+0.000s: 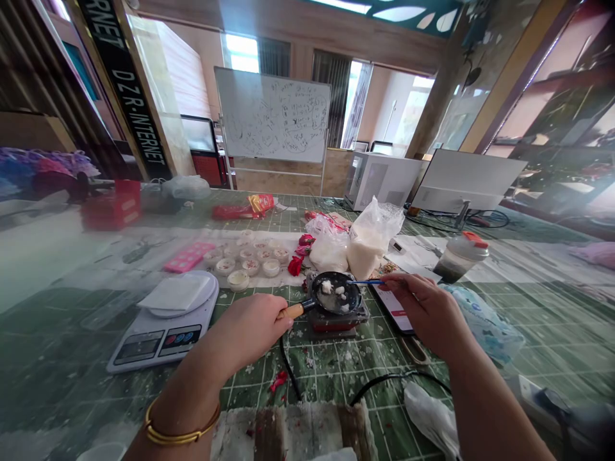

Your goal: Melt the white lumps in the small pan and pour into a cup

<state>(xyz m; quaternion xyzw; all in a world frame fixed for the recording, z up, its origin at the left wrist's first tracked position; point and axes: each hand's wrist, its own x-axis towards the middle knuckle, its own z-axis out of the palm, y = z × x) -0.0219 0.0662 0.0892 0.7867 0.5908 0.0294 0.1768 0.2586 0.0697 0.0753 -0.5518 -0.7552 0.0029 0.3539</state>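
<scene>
Small black metal pan on a compact red burner: left hand clenches its wooden handle; right hand pinches a thin blue stirring stick over it. Probably light, rigid; grip the handle.

Both forearms reach forward from the bottom edge, bare to the wrist. The left hand is curled into a closed fist, knuckles up, thumb side toward the middle. The right hand lies palm down, its fingers pinched together and pointing left. The two hands sit level, apart from each other.
</scene>
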